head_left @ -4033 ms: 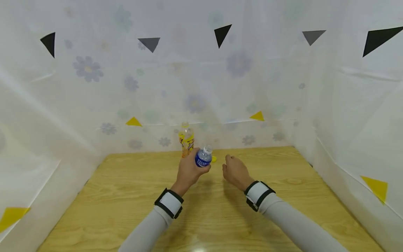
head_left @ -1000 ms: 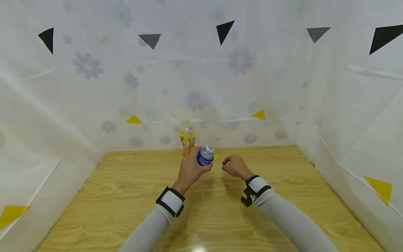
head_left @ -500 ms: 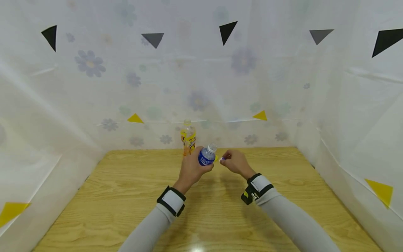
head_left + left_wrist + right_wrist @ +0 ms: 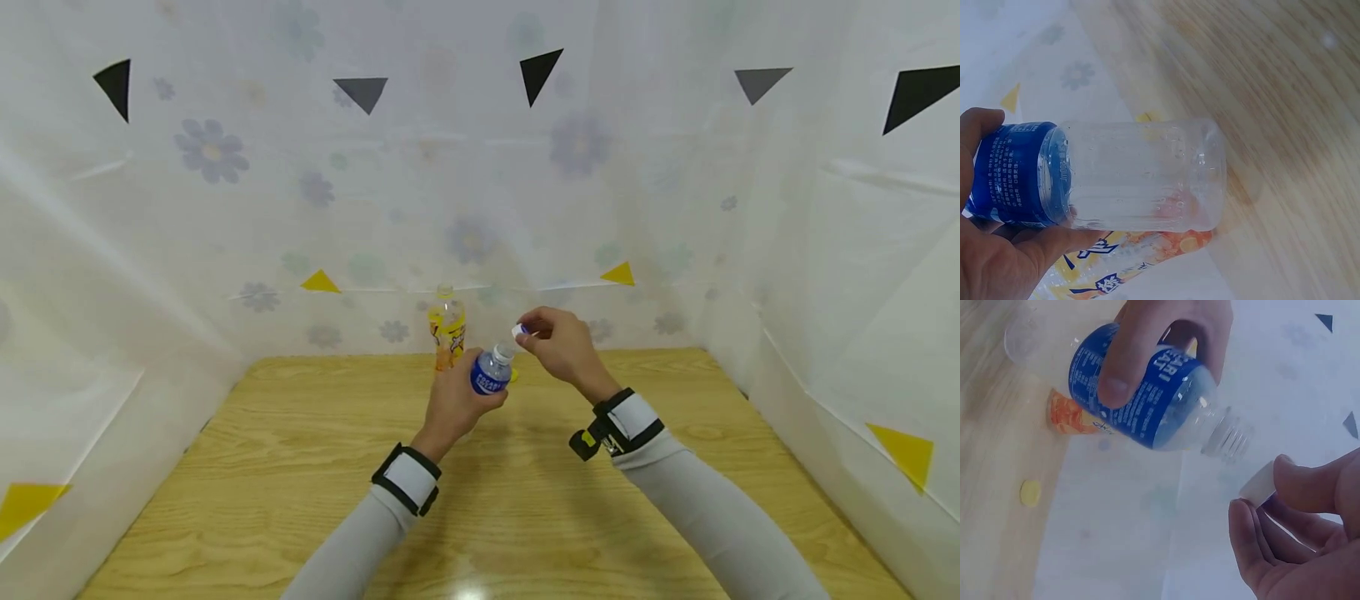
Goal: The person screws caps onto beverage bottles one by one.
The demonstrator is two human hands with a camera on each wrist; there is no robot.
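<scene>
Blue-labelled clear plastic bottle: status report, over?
Left hand grips uncapped, blue-labelled clear plastic bottle. Right hand pinches round white plastic cap, apart from bottle. Nothing visible between cap and bottle opening.

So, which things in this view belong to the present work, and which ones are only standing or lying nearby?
Seemingly in the job:
- blue-labelled bottle, neck open, held by the left hand
- white cap, pinched by the right hand

Apparently just about:
- yellow-labelled bottle, upright
- yellow disc, probably a cap, on the table
</scene>
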